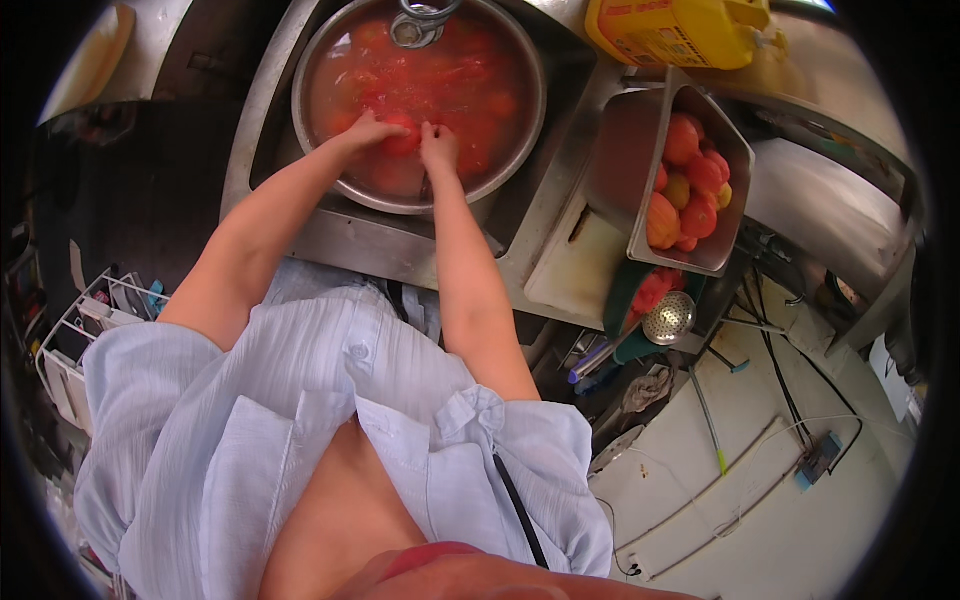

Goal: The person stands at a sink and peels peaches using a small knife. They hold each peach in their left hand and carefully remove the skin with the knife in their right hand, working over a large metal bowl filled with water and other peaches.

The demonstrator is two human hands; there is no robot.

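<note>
A large round metal basin (534,112) of reddish water stands in a stainless steel sink (360,244), with tomatoes and loose red skins in it. My left hand (373,131) holds a peeled-looking red tomato (400,135) at the water's surface, fingers on its left side. Just right of the tomato is my right hand (439,146), its thumb and fingers pinched together; whether something small is between them cannot be told. A dark, thin thing, perhaps a handle, shows below that hand at the basin's near side. A metal faucet end (415,31) hangs over the far part of the basin.
Right of the sink, a deep steel pan (637,157) of tomatoes (699,216) rests tilted by a pale board (570,266). Below it are a green container (621,296) with red pieces and a perforated ladle (669,318). A yellow jug (667,30) stands behind. A white rack is at left.
</note>
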